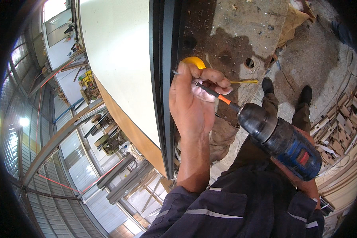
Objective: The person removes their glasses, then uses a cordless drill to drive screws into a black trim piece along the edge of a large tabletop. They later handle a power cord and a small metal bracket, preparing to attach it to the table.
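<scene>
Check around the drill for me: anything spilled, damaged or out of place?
Nothing looks wrong with the drill. Past the left hand, the worn board has a dark hole and a brown patch, maybe a stain, partly shadow. On the right, wood scraps lie in a jumbled heap.

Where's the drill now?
Head view, lower right of centre: the drill is in the right hand, its orange-banded bit pointing toward the left hand.

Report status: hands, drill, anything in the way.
Right hand gripping blue-black drill. Left hand cupped near bit. Left thumb between bit and black panel edge.
</scene>
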Demonstrator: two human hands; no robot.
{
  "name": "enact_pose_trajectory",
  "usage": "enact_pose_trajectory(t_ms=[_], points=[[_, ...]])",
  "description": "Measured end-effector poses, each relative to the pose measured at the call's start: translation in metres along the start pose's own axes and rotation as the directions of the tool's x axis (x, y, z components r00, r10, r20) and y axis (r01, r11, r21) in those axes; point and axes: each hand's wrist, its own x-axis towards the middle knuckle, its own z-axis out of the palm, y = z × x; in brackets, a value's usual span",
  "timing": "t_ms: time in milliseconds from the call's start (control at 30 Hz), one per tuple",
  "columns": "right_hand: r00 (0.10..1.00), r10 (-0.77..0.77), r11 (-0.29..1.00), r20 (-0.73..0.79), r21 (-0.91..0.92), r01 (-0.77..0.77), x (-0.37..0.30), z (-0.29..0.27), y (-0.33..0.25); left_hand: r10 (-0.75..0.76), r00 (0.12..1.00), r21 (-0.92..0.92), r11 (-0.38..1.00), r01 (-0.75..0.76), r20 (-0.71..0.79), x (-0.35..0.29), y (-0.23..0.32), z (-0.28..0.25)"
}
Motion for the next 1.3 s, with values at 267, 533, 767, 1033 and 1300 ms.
enact_pose_trajectory(t_ms=[267,533,767,1033,1300], points=[[0.995,-0.072,0.993,0.075,-0.091,0.078,0.013,-0.003,-0.015,0.014,0.996,-0.067,0.998,-0.020,-0.090,-0.004,-0.001,-0.004],[0.974,0.135,0.970,0.185,0.175,-0.167,-0.002,-0.007,0.017,-0.004,0.997,-0.076,0.997,-0.001,-0.075,0.000,0.000,-0.001],[0.992,-0.028,0.999,0.123,0.031,0.024,0.006,-0.005,0.018,-0.001,0.998,-0.065,0.998,-0.003,-0.068,0.002,-0.002,-0.002],[0.990,-0.006,0.956,0.138,-0.291,0.046,0.003,-0.008,-0.002,-0.062,0.996,0.013,0.998,0.063,-0.070,-0.002,0.007,0.007],[0.993,0.080,0.992,-0.090,0.104,-0.071,-0.002,0.010,0.008,0.576,0.812,0.867,0.351,-0.353,0.098,-0.076,0.047,-0.025]])
